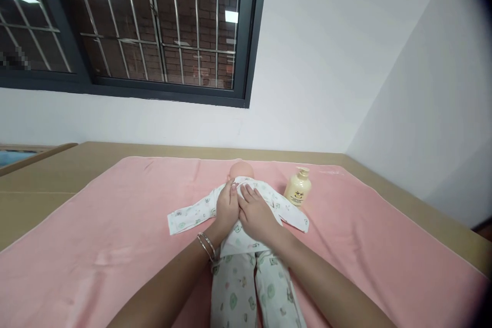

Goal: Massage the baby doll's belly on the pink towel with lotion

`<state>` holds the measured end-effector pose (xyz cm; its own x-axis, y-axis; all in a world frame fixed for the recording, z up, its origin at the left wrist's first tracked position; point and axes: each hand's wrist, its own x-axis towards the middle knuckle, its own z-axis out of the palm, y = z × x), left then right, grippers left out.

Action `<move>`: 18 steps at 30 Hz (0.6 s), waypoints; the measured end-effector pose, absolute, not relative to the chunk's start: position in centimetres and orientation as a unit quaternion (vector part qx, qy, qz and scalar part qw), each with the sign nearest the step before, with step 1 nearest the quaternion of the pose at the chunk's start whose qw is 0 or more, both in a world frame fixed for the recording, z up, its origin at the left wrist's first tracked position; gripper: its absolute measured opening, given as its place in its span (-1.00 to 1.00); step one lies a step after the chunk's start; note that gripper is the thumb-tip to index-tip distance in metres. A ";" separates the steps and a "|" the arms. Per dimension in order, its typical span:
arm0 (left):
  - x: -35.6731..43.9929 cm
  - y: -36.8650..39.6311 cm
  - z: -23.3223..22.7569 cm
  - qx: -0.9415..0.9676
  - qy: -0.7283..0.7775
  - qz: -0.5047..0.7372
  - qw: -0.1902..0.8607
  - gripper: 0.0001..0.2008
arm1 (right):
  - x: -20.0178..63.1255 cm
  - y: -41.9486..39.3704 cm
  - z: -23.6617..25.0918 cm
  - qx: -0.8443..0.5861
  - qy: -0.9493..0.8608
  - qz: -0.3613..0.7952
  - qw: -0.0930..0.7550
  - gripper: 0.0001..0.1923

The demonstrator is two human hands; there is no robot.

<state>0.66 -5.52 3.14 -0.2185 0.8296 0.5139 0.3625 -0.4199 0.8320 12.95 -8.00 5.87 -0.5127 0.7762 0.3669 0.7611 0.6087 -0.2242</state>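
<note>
Both hands [242, 210] rest flat on the doll's [240, 225] chest.

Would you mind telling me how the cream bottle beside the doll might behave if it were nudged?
The bottle stands upright on the soft pink towel, so it would probably tip rather than slide. Its rounded body suggests it would then roll. It looks like plastic, so likely not fragile.

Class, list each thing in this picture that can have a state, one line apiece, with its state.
Doll: lying on its back, dressed, sleeves spread.
Bottle: upright, cap on, beside the doll.
Towel: spread flat under the doll.
Left hand: flat on the doll's chest.
Right hand: flat on the doll's chest.
Window: barred.
</note>
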 end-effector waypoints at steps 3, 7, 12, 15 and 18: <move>0.7 -5.5 3.2 0.602 0.497 0.595 0.191 -0.57 | 14.4 -5.8 5.7 -0.373 -0.890 0.071 0.251 -0.54; 0.8 -5.5 3.4 0.609 0.503 0.587 0.175 -0.59 | 15.6 -3.7 4.5 -0.485 -0.818 0.086 0.298 -0.45; 0.8 -5.2 3.4 0.611 0.522 0.567 0.182 -0.68 | 15.2 -4.1 3.7 -0.546 -0.782 0.053 0.296 -0.45; 0.8 -4.9 3.3 0.617 0.533 0.552 0.175 -0.62 | 15.1 -4.9 4.2 -0.559 -0.773 0.019 0.298 -0.49; 0.7 -4.7 3.1 0.624 0.549 0.543 0.120 -0.62 | 15.1 -5.7 4.6 -0.575 -0.761 -0.017 0.301 -0.55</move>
<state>0.73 -4.67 3.06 -0.1924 0.8155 0.5459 0.5536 -0.3691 0.7465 15.14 -5.70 4.61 -0.1584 0.8642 0.4775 0.8845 0.3392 -0.3204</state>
